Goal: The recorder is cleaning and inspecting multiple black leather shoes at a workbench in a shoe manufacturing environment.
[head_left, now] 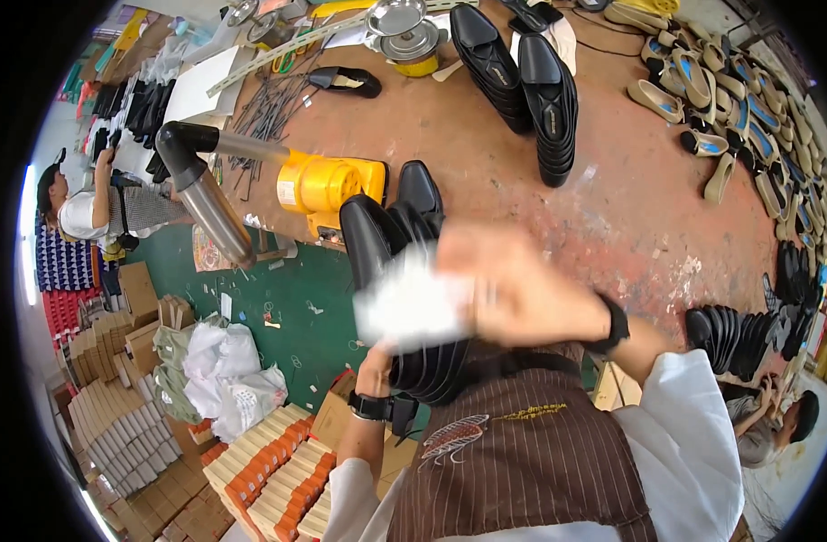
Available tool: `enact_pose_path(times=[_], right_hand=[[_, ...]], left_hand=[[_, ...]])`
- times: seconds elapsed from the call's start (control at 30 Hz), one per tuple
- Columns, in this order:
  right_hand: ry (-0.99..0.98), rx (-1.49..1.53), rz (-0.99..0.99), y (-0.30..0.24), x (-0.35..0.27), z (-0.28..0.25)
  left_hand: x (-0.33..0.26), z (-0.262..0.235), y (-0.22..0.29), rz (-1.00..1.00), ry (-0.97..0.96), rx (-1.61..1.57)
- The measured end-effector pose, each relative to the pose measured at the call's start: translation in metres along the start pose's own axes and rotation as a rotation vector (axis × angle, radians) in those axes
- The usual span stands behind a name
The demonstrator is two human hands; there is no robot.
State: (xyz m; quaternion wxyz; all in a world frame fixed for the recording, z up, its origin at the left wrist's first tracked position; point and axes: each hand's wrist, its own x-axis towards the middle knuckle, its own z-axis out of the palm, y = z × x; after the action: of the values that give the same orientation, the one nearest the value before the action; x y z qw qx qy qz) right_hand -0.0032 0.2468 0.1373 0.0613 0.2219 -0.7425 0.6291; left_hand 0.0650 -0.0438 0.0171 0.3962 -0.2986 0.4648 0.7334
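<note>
A nested stack of black leather shoes (367,237) leans from the table edge toward my apron. My left hand (375,372) is against the near side of this stack and grips it, its fingertips covered by a white cloth (412,303). Over the shoes, my right hand (513,280) is closed on the cloth; both are smeared by motion. The cloth looks bunched and hides the middle of the stack. Just beyond, the toe of another black shoe (419,188) points away from me.
A yellow machine (328,185) with a metal duct (210,203) stands left at the table edge. Two more black shoe stacks (547,108) lie ahead. Beige shoes (757,117) pile up at right. White bags (228,361) sit on the green floor. Other people (88,203) are at both sides.
</note>
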Motion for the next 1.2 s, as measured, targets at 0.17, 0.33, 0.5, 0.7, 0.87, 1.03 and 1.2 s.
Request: enact_pose_path(times=[0.17, 0.33, 0.5, 0.7, 0.87, 1.03, 1.2], right_hand=[[-0.020, -0.305, -0.054, 0.040, -0.001, 0.027], [-0.346, 0.195, -0.001, -0.005, -0.040, 0.015], [0.114, -0.466, 0.098, 0.032, -0.021, 0.006], [-0.206, 0.043, 0.045, -0.002, -0.046, 0.006], [0.168, -0.363, 0.075, 0.037, 0.012, -0.004], [-0.324, 0.000, -0.199, -0.018, -0.060, 0.036], [-0.166, -0.416, -0.299, 0.012, -0.045, 0.010]], left_hand=[[0.002, 0.019, 0.023, -0.194, -0.106, 0.016], [0.004, 0.026, 0.029, -0.164, -0.133, -0.124], [-0.008, 0.026, 0.031, -0.129, -0.212, -0.187], [0.033, 0.065, 0.052, -0.071, -0.299, -0.305], [0.025, 0.078, 0.041, -0.080, -0.385, -0.385], [0.037, 0.085, 0.049, -0.055, -0.446, -0.514], [0.037, 0.052, 0.041, -0.116, -0.496, -0.579]])
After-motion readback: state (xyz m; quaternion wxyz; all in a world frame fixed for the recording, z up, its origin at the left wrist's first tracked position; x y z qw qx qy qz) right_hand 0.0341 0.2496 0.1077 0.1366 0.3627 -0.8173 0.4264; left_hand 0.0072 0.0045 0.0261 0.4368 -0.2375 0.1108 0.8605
